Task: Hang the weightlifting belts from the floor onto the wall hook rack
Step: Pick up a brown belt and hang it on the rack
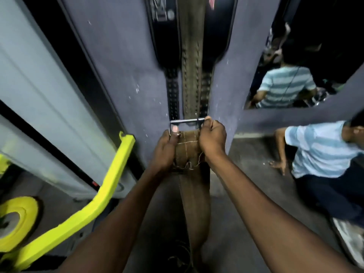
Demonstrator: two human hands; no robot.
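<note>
Head view. I see both hands closed on the buckle end of a brown belt (192, 194), held up against the purple wall (122, 62). My left hand (167, 148) wraps the belt's left edge, its thumb laid flat over the stitched fold; the fingers (206, 123) of my right hand (212, 138) pinch the right end of the metal buckle (187, 121). The buckle bar lies level between the two hands, just below the tips of the hanging belts (192, 56). The rest of the brown belt drops from my grip down between my forearms toward the floor (246, 154).

The wall carries one brown belt between two black ones, all hanging straight down; I cannot see the hooks. A yellow machine frame (110, 186) stands at left, a mirror (295, 75) at right, and a person in a striped shirt (319, 148) crouches on the grey floor beneath it.

The held belt is worn brown leather with pale stitching, loose threads fraying at the fold.
</note>
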